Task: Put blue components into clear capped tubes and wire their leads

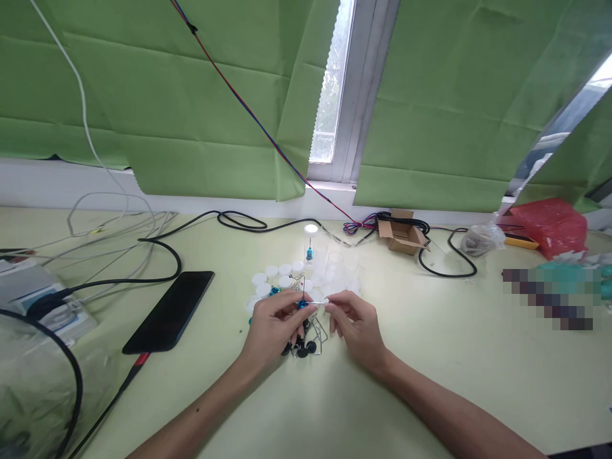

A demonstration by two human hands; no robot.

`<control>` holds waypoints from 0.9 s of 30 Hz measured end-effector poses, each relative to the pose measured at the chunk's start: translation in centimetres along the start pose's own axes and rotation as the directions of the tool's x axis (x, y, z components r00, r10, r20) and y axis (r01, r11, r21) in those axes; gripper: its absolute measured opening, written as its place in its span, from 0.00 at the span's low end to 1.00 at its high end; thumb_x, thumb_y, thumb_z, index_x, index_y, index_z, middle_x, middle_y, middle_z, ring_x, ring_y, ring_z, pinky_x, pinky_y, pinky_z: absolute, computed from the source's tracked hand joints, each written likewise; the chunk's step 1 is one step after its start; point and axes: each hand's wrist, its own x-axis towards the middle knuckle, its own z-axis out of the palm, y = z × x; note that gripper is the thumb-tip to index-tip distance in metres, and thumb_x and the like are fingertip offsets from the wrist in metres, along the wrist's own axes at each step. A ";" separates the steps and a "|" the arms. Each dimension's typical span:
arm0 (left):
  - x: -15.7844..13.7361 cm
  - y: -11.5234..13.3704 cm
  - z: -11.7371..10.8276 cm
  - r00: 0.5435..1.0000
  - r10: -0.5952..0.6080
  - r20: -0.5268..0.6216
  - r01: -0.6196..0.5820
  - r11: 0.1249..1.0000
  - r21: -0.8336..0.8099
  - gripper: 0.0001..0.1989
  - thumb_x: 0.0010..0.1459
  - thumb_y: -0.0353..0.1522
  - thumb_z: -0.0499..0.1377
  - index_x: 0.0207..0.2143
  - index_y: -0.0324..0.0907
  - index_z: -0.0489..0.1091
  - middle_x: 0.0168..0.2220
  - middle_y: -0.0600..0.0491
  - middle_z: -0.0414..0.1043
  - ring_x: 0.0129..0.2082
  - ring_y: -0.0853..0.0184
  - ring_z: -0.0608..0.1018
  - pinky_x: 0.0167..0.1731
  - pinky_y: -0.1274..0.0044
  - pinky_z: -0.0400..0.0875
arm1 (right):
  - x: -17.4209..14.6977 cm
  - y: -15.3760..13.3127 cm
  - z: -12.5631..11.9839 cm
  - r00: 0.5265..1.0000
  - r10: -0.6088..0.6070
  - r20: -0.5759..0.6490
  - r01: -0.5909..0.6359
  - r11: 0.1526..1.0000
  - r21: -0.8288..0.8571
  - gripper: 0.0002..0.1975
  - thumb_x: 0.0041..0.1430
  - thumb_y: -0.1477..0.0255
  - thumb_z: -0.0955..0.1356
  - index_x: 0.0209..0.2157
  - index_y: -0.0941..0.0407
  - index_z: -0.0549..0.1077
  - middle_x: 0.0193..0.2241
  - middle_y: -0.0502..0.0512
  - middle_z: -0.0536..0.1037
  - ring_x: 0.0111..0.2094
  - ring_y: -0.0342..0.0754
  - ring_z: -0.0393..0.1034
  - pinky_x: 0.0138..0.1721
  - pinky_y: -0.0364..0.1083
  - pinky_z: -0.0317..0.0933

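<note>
from where i stand, the blue part [303,305] sits over the middle of the desk [406,395], in the left hand [272,325], whose fingers are clamped on it, with a thin pin [303,285] standing up from it. the right hand [356,325] has thumb and finger pinched on the right end of a pale wire [315,303] that runs nearly level toward the part; whether it enters the part or only touches it, i can't tell. to do this well, i'd keep the left grip firm but low, clear of the pin, let the right fingers make the small turns, and keep the wire in line so that it doesn't bend. both wrists could rest on the desk for steadiness, without brushing the black knobs [303,352] just below the hands or the white caps [259,278] beyond to the left. the upright vial [306,262] at the far side, with another blue piece [309,254] inside, is worth not knocking. as for writing, i can read none: the phone [168,312] shows a dark screen, and neither the pale box [79,319] at left nor the carton [404,239] at far right gives me a legible brand.
</note>
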 end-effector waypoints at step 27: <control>0.0 -0.9 -0.1 0.994 0.105 0.023 -0.106 0.993 0.047 0.08 0.57 0.37 0.64 0.30 0.41 0.76 0.24 0.57 0.68 0.14 0.76 0.68 0.14 0.82 0.66 | 0.3 -1.4 0.4 0.968 0.240 0.077 -0.251 0.947 0.203 0.14 0.61 0.63 0.70 0.28 0.59 0.72 0.13 0.42 0.63 0.10 0.37 0.57 0.12 0.39 0.52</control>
